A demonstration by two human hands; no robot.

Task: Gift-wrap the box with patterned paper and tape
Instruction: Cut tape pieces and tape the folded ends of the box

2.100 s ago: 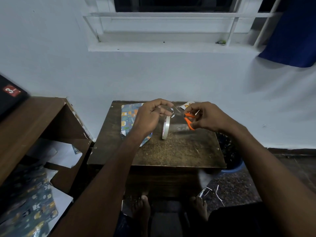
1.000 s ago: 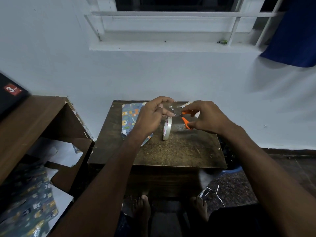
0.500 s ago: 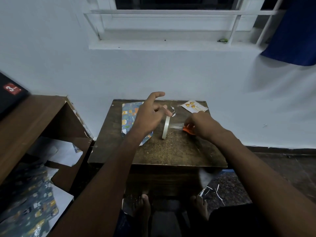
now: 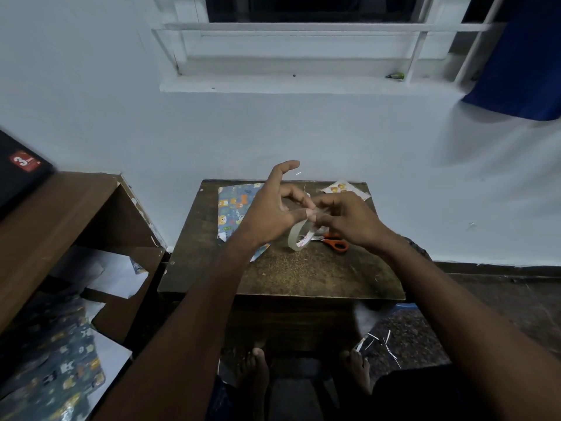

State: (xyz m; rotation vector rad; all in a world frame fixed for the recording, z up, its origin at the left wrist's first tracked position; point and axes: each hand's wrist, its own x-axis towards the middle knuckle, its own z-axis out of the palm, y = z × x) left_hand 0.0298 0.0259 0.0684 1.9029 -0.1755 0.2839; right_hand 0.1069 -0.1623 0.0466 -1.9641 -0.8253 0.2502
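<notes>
The box wrapped in blue patterned paper (image 4: pixel 233 208) lies at the back left of the small wooden table (image 4: pixel 303 278). A clear tape roll (image 4: pixel 299 237) stands on edge at the table's middle. My left hand (image 4: pixel 270 217) hovers just above the roll with its index finger raised, its thumb and a finger pinching a short strip of clear tape (image 4: pixel 314 212). My right hand (image 4: pixel 349 221) meets it from the right and pinches the same strip. Orange-handled scissors (image 4: pixel 335 242) lie on the table under my right hand, partly hidden.
A sticker sheet (image 4: pixel 341 188) lies at the table's back right corner. A wooden shelf unit (image 4: pixel 60 214) stands to the left, with white paper and patterned wrapping paper (image 4: pixel 60 369) below it. Paper scraps (image 4: pixel 382 344) lie on the floor near my feet.
My right hand cut the tape with the scissors, laid them on the table, then came back up to the strip at my left fingers. The roll now stands on the table.
</notes>
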